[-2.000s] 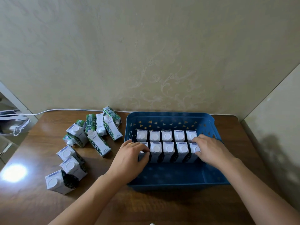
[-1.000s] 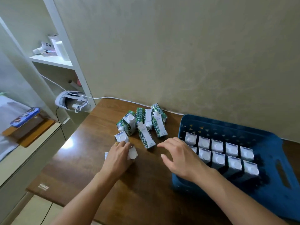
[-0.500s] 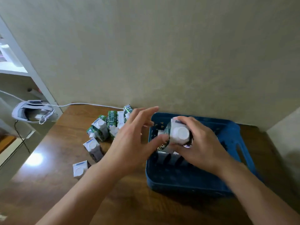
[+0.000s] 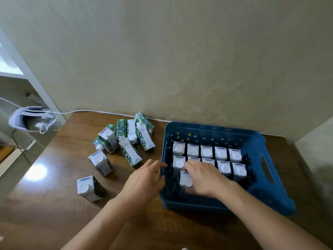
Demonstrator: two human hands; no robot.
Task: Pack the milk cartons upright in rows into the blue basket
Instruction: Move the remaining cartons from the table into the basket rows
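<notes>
Half a second on, our right hand (image 4: 203, 179) has lowered its milk carton (image 4: 186, 179) into the blue basket (image 4: 255, 139), fingers curled round it, starting a third row upright. Our left hand (image 4: 144, 179), relaxed, steadies the rim beside it.

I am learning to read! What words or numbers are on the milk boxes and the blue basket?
No text here can be read.
Milk cartons lying on the table: green and white print, too blurred.
Cartons in the blue basket: small label strips by the caps, too small.
Basket: only triangle cut-outs, no words.
</notes>
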